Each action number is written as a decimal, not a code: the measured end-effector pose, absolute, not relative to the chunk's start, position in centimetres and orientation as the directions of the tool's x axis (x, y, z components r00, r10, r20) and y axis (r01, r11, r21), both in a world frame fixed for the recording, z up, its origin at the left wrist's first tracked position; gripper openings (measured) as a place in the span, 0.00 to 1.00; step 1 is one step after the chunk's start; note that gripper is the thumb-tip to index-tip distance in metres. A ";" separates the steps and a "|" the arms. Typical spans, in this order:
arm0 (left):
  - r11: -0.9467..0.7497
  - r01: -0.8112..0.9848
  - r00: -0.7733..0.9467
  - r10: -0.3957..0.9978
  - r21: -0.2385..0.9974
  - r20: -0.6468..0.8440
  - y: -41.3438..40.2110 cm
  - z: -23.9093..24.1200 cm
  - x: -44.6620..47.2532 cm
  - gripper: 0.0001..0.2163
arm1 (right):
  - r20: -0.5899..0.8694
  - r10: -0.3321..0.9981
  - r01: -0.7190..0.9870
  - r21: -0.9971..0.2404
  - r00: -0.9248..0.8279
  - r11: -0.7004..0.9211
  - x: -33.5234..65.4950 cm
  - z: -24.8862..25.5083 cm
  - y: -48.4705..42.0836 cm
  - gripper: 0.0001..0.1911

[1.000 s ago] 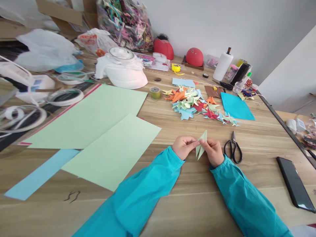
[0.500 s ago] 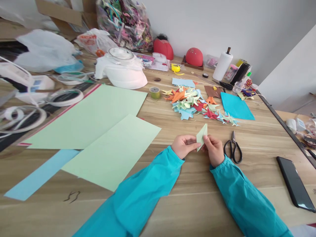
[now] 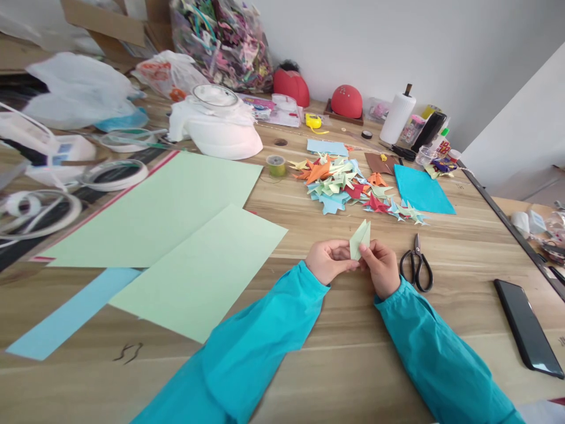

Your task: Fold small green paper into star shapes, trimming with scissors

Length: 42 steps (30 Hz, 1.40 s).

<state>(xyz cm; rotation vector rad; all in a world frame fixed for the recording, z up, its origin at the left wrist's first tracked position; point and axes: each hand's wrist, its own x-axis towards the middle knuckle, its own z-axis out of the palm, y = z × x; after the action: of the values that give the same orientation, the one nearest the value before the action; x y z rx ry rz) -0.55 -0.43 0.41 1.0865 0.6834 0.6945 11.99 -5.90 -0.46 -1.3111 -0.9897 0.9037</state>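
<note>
Left of the scissors (image 3: 416, 253), folded paper (image 3: 359, 237) seems just above the table (image 3: 353, 365).

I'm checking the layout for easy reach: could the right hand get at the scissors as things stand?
Probably yes: the scissors lie just beside the right hand, with nothing seen between them. It is pinching the folded green paper, though, so it would likely have to let go first.

Left hand (image 3: 327, 261), right hand (image 3: 382, 268) (close together)
</note>
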 end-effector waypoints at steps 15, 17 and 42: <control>0.021 -0.280 0.494 0.861 0.960 0.125 -0.7 -0.6 -0.3 0.15 | 0.001 0.964 0.037 -0.999 0.266 -0.009 12.0 -0.2 -6.0 0.19; 0.018 -0.205 0.489 0.868 0.979 0.087 -0.6 -0.3 -0.5 0.11 | 0.002 0.979 0.062 -0.998 0.206 -0.011 11.9 0.0 -6.1 0.19; 0.023 -0.191 0.293 0.955 0.981 0.034 -0.2 -0.7 -0.4 0.11 | 0.430 0.887 0.505 -0.811 0.170 0.296 11.1 0.2 -6.8 0.06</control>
<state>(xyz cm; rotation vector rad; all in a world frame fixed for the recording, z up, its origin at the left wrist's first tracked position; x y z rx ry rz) -0.38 -0.16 -0.74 1.1983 0.8478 1.0766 11.13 -6.82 0.23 -1.3538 -1.4814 0.4428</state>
